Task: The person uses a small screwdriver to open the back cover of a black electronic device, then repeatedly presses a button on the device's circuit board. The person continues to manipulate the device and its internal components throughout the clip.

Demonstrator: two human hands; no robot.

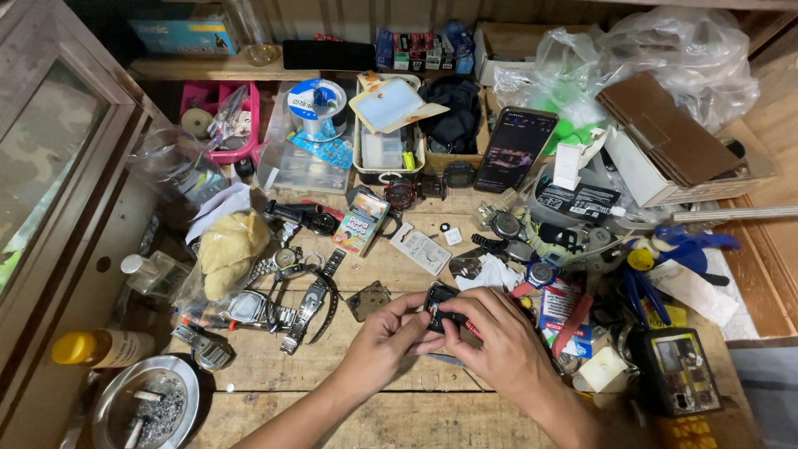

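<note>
Now I see both hands, left hand [384, 339] and right hand [490, 345], grasping a small black watch [439, 306] above the tabletop [274, 366].

My left hand [381, 339] and right hand [497, 341] are bare: no gloves, rings, wristwatch or sleeves on either forearm.

Pretty worn wooden plank table [274, 366] under warm indoor light, glass-fronted wooden cabinet [58, 166] left of it, wooden shelf [208, 66] behind.
</note>
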